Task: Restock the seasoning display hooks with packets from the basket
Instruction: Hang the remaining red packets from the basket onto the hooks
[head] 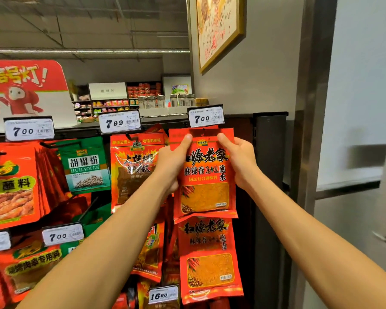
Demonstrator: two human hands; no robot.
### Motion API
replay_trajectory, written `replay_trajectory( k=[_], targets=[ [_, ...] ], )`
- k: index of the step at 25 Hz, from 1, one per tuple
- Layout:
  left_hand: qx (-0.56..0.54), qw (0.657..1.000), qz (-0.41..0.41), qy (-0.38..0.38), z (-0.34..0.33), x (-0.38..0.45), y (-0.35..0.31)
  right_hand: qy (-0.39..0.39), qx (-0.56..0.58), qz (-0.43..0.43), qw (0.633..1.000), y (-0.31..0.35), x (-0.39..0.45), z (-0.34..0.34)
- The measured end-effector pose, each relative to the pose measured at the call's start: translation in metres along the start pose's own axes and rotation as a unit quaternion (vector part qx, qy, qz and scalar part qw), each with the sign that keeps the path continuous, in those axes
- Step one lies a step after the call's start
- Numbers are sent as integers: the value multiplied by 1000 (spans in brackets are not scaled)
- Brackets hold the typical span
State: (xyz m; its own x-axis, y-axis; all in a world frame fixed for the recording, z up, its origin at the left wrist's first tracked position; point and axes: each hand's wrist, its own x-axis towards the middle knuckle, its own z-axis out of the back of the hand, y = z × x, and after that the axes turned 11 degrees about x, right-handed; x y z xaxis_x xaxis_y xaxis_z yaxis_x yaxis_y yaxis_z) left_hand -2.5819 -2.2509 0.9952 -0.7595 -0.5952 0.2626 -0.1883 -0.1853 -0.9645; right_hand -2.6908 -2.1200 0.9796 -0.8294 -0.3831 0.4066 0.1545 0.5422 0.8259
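Both hands, left hand (172, 161) and right hand (239, 159), pinch the red seasoning packet (204, 175) at its upper corners right of frame centre, beneath the 7.00 price tag (205, 117); the hook is hidden, so a missed hang-hole could drop it.

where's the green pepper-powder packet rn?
In the head view, the green pepper-powder packet hangs left of centre in the top row, between the large red-orange packets and the red chili packet, left of the left hand.
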Motion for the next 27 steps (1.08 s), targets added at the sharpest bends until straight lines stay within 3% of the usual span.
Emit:
replay_trajectory(
  k=[8,15,19,24,27],
  targets=[
    [55,997,3,-61,-13,21,-17,-99,-72,27,992,3,30,-12],
    [68,995,25,-69,-13,36,-20,-107,-89,35,990,3,39,-15],
    [77,993,65,-67,-12,39,-13,-134,-119,-2,984,-5,40,-13],
    [122,989,-43,-71,6,29,13,-52,-85,-39,994,-32,27,11],
    [202,973,-74,-82,18,35,29,-72,-130,-25,989,-38,42,8]
  ],
)
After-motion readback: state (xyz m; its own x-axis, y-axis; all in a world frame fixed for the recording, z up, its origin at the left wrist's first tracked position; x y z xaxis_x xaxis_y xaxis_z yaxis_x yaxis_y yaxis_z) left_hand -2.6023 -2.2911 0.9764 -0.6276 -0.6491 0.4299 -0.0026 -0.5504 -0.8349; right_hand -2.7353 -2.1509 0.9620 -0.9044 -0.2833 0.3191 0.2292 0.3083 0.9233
